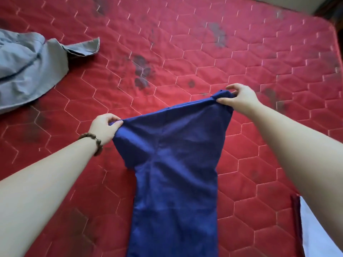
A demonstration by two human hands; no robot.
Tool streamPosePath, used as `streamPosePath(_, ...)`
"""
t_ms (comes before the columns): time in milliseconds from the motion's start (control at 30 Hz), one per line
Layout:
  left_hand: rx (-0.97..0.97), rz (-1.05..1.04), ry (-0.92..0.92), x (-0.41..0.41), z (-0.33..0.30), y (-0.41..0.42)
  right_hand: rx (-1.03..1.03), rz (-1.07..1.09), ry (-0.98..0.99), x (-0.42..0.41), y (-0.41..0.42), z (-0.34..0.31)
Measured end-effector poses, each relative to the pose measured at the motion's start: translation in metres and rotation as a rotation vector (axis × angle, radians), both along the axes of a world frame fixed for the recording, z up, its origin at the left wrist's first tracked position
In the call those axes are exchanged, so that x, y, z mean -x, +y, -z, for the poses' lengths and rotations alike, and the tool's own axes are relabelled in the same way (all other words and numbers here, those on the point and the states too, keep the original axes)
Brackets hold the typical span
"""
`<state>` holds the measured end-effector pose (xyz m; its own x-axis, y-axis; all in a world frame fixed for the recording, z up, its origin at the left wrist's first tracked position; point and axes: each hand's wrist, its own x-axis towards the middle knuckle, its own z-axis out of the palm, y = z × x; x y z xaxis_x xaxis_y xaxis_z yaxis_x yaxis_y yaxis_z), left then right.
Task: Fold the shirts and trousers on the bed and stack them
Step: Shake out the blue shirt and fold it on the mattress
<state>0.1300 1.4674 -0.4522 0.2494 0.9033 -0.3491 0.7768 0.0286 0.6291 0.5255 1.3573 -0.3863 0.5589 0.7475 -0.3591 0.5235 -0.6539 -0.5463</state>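
The left hand [105,127] and right hand [239,98] are each pinching a waistband corner of the blue trousers [174,173], apparently stretching them flat above the bed [204,43] for folding.

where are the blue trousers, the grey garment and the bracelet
blue trousers [174,164]: head view, middle of the cloth
grey garment [27,69]: head view, its crumpled body
bracelet [95,141]: head view, beads on the left wrist

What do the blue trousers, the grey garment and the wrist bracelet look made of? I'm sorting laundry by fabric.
Blue trousers: thin matte woven cloth, likely cotton; it creases softly and has no sheen. Grey garment: similar light matte weave, with crisp hems and crumpled folds. Bracelet: round dull-brown beads, probably wood.
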Motion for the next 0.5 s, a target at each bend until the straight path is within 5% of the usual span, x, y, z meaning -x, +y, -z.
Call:
streamPosePath(133, -0.049, 0.084, 0.392, -0.024, 0.033, -0.002, 0.142, 0.006, -0.172, 0.002, -0.001, 0.058)
streamPosePath(267, -0.146, 0.267, 0.360, -0.072, 0.056, -0.013, 0.090, 0.164, -0.132, 0.010, -0.012, 0.096)
streamPosePath(400, -0.172, 0.300, 0.365, -0.112, 0.074, -0.009, 0.076, 0.381, 0.105, 0.014, -0.004, 0.123)
streamPosePath(500, -0.207, 0.487, 0.471, -0.116, 0.081, -0.004, 0.068, 0.309, 0.210, 0.021, 0.003, 0.134)
